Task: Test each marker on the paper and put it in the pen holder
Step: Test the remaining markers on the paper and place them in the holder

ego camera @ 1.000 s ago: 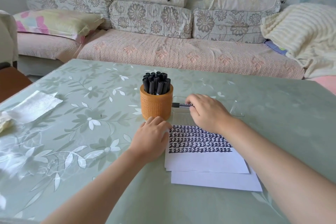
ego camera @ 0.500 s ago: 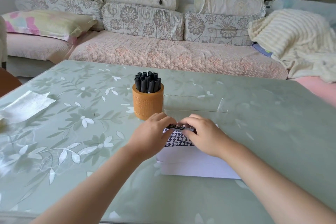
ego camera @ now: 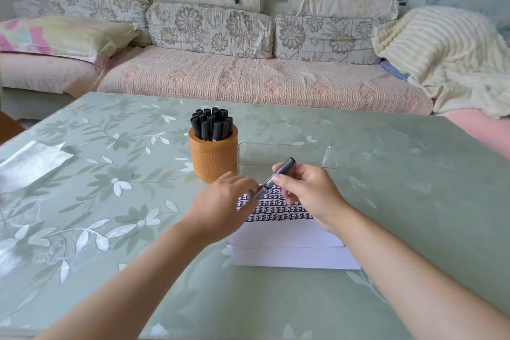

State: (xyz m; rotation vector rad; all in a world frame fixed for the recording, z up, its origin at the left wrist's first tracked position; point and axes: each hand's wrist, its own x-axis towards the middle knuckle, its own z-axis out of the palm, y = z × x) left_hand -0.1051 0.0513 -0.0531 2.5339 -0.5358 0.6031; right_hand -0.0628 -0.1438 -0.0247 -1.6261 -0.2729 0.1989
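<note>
Right hand (ego camera: 309,193) grips marker (ego camera: 285,166); left hand (ego camera: 220,204) pinches its lower end. Marker tilted above paper (ego camera: 287,234), near holder (ego camera: 214,159). Risks, I reckon: cap pops suddenly, tip stains my fingers; jerking left hand knocks holder.

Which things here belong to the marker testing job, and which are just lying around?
Job: marker, gripped by left hand and right hand; marked paper; orange pen holder; markers inside it.
Lying about: white folded sheet on table; cream blanket; pastel pillow.
</note>
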